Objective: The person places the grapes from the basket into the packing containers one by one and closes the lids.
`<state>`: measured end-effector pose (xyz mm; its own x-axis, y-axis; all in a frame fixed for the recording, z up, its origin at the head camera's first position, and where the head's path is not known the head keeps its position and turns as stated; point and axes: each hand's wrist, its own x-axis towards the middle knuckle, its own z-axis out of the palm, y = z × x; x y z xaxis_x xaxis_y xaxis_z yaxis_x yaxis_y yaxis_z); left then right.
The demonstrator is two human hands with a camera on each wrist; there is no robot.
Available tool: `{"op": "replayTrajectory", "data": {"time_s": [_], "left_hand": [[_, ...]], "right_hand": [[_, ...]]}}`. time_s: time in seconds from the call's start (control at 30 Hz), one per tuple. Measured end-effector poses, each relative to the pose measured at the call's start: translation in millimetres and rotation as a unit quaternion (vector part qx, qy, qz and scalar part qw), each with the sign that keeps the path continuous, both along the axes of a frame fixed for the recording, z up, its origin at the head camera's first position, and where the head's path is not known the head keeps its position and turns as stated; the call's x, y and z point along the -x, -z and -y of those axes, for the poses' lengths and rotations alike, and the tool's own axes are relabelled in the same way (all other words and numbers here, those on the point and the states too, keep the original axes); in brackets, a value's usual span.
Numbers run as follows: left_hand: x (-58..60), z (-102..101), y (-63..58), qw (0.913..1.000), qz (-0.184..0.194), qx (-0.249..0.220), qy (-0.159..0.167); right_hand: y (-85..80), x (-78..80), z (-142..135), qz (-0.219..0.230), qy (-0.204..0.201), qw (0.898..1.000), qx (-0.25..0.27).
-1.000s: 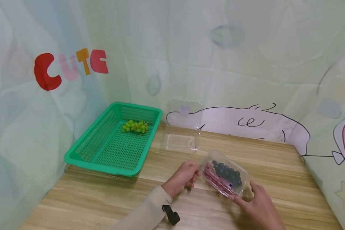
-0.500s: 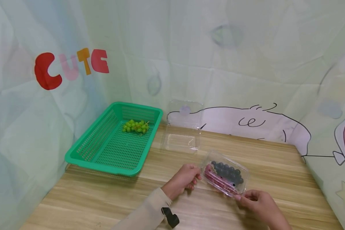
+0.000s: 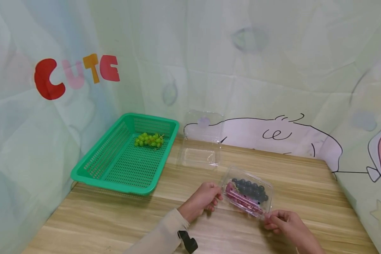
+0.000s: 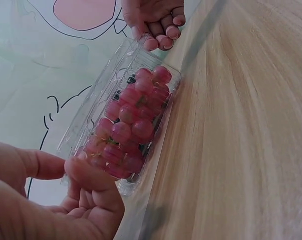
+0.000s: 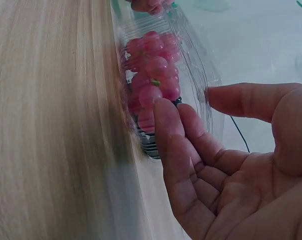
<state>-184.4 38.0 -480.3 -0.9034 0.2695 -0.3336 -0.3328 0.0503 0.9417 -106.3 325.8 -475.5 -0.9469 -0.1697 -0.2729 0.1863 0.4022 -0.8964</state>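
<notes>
From the head, the clear box [image 3: 247, 193] is right between left hand [image 3: 204, 198] and right hand [image 3: 285, 225], one at each end! Left wrist: thumb and forefinger pinch the near end, pink grapes [image 4: 124, 120] just beyond. Right wrist: thumb on the rim, fingertips against the side, clamped on the box.
</notes>
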Motion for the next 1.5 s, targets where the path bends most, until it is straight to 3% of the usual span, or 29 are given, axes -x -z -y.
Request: {"op": "replayTrajectory", "data": {"time_s": [0.3,0.67,1.5], "left_hand": [[0.9,-3.5,-1.5,1.0,0.003,-0.008,0.0],[6.3,-9.6,-0.4,0.9998,0.012,-0.018,0.0],[27.8,-30.4,-0.7,0.9999,-0.003,-0.014,-0.009]], "right_hand": [[-0.8,3.4,2.2,0.013,0.029,0.999,-0.005],[-2.0,13.4,8.6,0.033,0.102,0.994,-0.022],[-6.8,49.8,1.8,0.027,0.132,0.991,-0.006]]}}
